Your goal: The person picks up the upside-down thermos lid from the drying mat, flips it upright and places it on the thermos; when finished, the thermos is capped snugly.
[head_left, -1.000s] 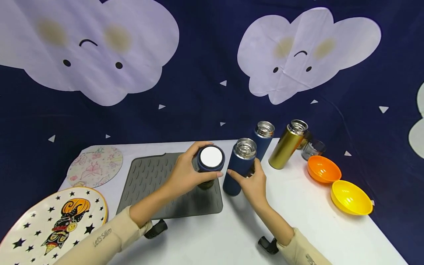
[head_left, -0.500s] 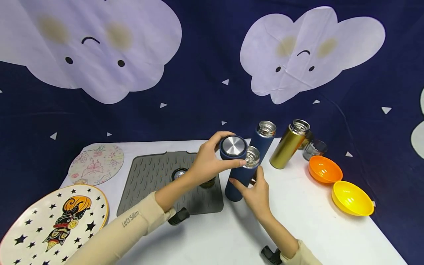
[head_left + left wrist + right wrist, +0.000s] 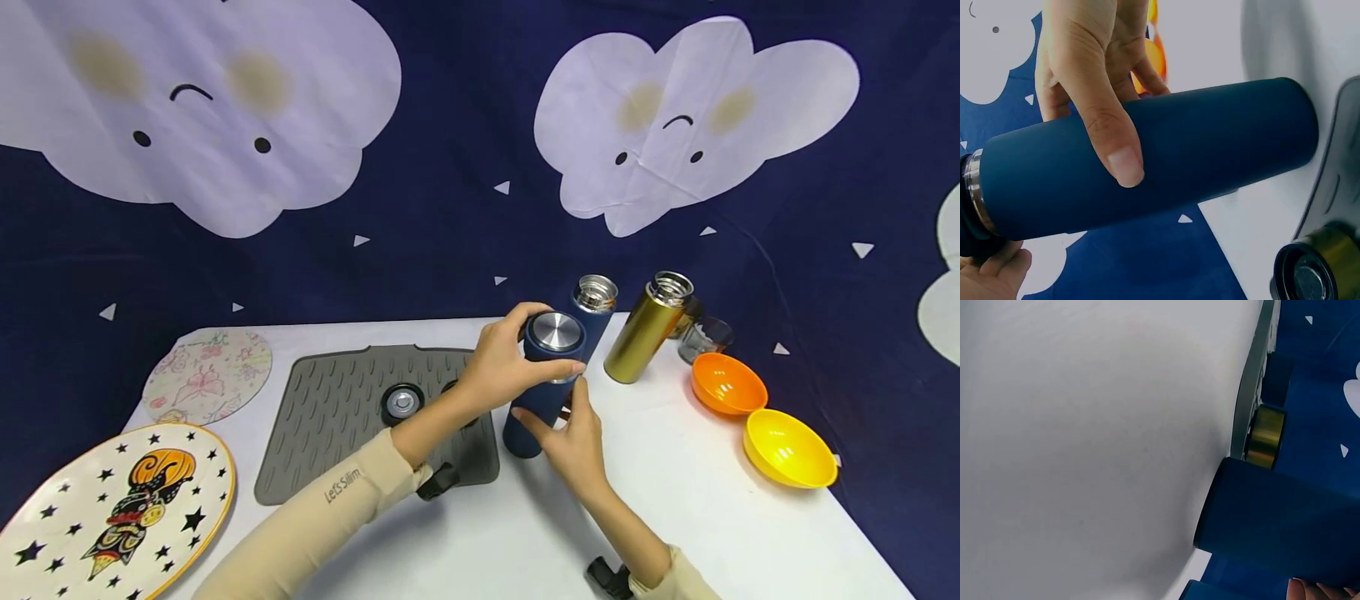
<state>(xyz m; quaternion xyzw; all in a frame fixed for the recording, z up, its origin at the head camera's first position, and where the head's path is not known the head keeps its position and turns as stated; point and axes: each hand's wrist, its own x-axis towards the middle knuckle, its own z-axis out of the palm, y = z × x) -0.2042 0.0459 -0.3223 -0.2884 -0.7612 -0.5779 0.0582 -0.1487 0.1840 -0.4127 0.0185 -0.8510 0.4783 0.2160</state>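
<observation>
In the head view, a dark blue thermos bottle [image 3: 534,421] stands upright on the white table. The left hand [image 3: 498,364] holds a blue lid [image 3: 556,332] with a steel top by its rim, over the bottle's mouth. A strip of the steel neck shows between lid and body in the left wrist view. The right hand [image 3: 573,442] grips the body lower down, its thumb [image 3: 1125,165] across the blue side. The right wrist view shows the bottle's base [image 3: 1235,512] on the table. Threads inside the lid are hidden.
A grey drying mat [image 3: 322,417] bears a black-rimmed lid [image 3: 402,403] and a gold lid [image 3: 1335,253]. Behind stand another blue bottle [image 3: 597,321] and a gold bottle [image 3: 645,337], both uncapped. Orange [image 3: 727,383] and yellow [image 3: 789,448] bowls sit right; a patterned plate [image 3: 202,525] lies left.
The left hand has carried the blue lid rightward from above the mat, turned it steel side up, and brought it onto the bottle's mouth. The right hand has kept its grip on the bottle.
</observation>
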